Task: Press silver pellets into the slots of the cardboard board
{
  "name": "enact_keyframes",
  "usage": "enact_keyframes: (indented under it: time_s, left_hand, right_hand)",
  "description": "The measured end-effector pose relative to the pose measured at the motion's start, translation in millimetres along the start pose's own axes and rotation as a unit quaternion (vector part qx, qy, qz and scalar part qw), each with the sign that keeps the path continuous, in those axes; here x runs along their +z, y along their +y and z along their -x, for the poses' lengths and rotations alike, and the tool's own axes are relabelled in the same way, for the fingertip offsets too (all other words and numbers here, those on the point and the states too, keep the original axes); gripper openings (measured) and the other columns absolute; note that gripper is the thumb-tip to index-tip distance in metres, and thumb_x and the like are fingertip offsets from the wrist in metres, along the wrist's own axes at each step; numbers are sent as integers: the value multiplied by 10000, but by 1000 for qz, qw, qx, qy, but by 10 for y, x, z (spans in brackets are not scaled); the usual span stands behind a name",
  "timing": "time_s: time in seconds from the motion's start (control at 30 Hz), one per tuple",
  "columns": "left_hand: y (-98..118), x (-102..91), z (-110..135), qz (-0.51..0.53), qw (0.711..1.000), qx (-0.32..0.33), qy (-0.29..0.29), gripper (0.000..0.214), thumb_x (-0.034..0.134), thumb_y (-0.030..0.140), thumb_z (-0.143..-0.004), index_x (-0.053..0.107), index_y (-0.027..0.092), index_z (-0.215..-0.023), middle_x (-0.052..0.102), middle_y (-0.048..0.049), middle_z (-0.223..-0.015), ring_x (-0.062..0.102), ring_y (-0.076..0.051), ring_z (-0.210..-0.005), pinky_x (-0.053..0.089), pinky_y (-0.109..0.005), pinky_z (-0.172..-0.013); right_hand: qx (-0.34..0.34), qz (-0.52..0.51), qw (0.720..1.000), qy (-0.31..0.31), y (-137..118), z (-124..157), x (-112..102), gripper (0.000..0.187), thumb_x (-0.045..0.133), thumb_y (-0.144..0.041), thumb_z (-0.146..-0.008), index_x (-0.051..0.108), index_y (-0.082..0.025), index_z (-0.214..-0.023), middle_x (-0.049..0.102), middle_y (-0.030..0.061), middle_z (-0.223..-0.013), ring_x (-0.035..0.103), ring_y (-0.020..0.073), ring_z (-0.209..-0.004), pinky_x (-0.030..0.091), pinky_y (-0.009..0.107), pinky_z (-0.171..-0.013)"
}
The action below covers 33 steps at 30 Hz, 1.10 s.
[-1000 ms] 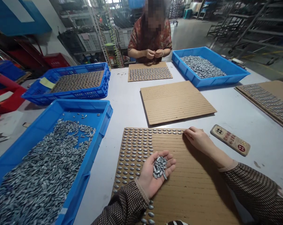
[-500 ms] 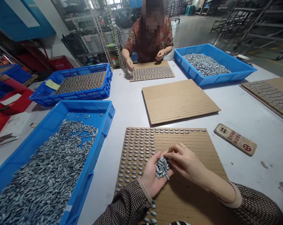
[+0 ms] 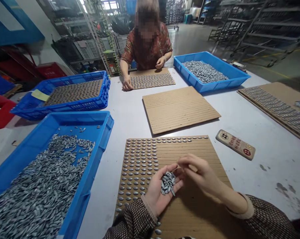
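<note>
My left hand (image 3: 162, 191), palm up and cupped, holds a small heap of silver-grey spindle-shaped pieces (image 3: 168, 182). Just right of its fingertips is my right hand (image 3: 201, 171), thumb and fingers pinched together; whatever is between them is too small or hidden to make out. Both hands are over a slotted cardboard sheet (image 3: 189, 212). Rows of the same grey pieces (image 3: 137, 165) fill the sheet's left side, and a line of them runs along its far edge. My left hand and sleeve cover part of these rows.
At left stands a blue tray (image 3: 103, 141) of loose grey pieces, with a blue crate (image 3: 100, 101) behind it. Ahead lies a cardboard stack (image 3: 179, 109); a phone (image 3: 235, 143) is at right. Across the table a co-worker (image 3: 147, 46) handles a filled sheet (image 3: 152, 80), near another blue tray (image 3: 207, 87).
My right hand has drawn slightly away from the heap in my left palm. A co-worker's hand has lowered to the near left corner of the far sheet. The camera view has shifted.
</note>
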State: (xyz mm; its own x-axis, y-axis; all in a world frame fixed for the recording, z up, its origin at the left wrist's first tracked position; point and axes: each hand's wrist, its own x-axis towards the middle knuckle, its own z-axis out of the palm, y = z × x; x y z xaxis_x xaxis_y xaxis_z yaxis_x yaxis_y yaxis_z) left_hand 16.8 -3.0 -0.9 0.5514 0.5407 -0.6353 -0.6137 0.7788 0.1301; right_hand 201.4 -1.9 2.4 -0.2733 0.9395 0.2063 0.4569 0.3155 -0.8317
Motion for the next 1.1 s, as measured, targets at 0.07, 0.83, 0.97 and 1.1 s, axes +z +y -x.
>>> enact_keyframes:
  time_s: [0.07, 0.83, 0.97, 1.1]
  left_hand:
    - [9, 1, 9, -18, 1000, -6, 13, 272, 597, 247, -833, 634, 65, -1033, 689, -141, -983, 667, -218, -885, 501, -332, -859]
    - [33, -15, 11, -35, 999, -2, 20, 296, 620, 255, -820, 626, 76, -1056, 680, -132, -1000, 673, -201, -854, 524, -316, -826]
    - [29, -5, 18, -35, 999, -1, 21, 291, 614, 252, -824, 626, 76, -1056, 679, -128, -995, 672, -201, -852, 526, -318, -822]
    - [42, 12, 26, -28, 999, -3, 22, 263, 598, 251, -838, 631, 75, -1030, 682, -135, -988, 675, -200, -859, 522, -325, -837]
  right_hand:
    - [52, 24, 997, 58, 258, -32, -184, 170, 505, -292, -921, 645, -228, -993, 671, 60, -958, 624, 180, -887, 521, 315, -748]
    - [45, 374, 926, 21, 1152, -266, -651, 289, 394, -290, -935, 672, -222, -969, 637, 74, -925, 592, 179, -768, 450, 294, -678]
    - [49, 422, 905, 13, 1100, -266, -632, 288, 381, -242, -934, 667, -210, -947, 628, 73, -915, 571, 174, -764, 402, 269, -626]
    - [58, 457, 888, 2, 1054, -292, -626, 260, 398, -221, -917, 656, -213, -896, 620, 66, -900, 553, 167, -750, 349, 253, -578]
